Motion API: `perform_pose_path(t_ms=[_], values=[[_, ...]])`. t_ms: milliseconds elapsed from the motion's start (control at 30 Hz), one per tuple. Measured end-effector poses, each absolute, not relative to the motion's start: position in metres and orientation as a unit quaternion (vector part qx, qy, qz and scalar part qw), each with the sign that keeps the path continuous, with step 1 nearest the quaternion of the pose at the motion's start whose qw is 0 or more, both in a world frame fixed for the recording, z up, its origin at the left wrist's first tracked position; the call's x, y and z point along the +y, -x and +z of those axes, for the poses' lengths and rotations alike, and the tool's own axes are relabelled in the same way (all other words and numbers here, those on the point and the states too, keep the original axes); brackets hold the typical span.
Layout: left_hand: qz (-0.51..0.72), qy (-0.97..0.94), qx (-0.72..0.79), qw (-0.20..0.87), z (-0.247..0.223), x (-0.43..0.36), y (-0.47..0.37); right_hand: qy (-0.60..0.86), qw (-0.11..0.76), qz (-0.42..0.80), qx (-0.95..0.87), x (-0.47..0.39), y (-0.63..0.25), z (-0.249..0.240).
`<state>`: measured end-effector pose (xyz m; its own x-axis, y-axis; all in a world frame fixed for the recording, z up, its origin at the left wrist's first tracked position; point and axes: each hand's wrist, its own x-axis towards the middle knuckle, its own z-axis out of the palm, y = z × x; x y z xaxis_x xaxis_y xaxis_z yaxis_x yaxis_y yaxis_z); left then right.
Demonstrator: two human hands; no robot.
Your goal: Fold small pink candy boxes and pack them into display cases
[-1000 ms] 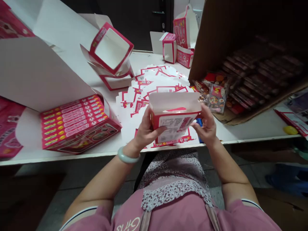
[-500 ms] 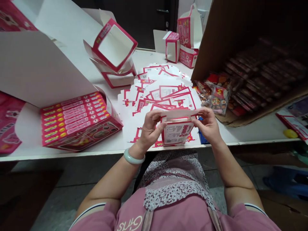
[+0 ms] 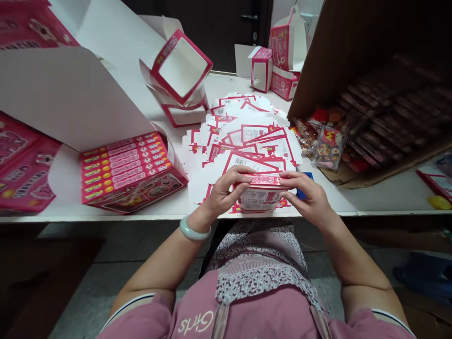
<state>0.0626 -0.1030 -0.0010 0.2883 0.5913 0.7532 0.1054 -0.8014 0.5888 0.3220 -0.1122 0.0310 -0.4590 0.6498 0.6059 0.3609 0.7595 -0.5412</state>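
Observation:
A small pink and white cardboard box [image 3: 259,199] stands upright near the front edge of the table, its printed end flap folded down over the top. My left hand [image 3: 228,190] grips its left side, with fingers on the top edge and thumb in front. On the right side, my right hand [image 3: 306,193] holds it with fingertips along the top and the thumb at the front. Flat printed box blanks [image 3: 254,141] lie in a loose pile behind and under the box. Partly hidden by my right hand is a blue object [image 3: 304,186].
At left, a large open display box [image 3: 134,179] holds a row of pink boxes. Empty window boxes [image 3: 183,70] stack behind it. A brown carton [image 3: 307,70] with clear packets [image 3: 328,146] lies open at right. Small pink boxes [image 3: 261,70] stand at the back.
The upright top flap has been folded down, so the box's printed top now shows. My fingers have moved onto that top. The whole view has shifted slightly.

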Motion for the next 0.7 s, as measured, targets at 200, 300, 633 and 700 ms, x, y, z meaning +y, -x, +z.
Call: perform_pose_path(t_ms=[200,300,633,700], values=[[0.492,-0.796,0.237,0.262,-0.004,-0.097,-0.047,0.313,0.43,0.155,-0.833,-0.121,-0.322,0.011],[0.526,-0.76,0.279,0.261,0.001,-0.098,-0.046,0.358,0.424,0.255,-0.792,-0.114,-0.35,0.002],[0.625,-0.69,0.338,0.141,-0.023,-0.108,-0.086,0.726,0.294,0.177,-0.595,-0.127,-0.437,-0.08],[0.608,-0.703,0.339,0.144,-0.025,-0.107,-0.09,0.711,0.372,0.218,-0.555,-0.13,-0.431,-0.091]])
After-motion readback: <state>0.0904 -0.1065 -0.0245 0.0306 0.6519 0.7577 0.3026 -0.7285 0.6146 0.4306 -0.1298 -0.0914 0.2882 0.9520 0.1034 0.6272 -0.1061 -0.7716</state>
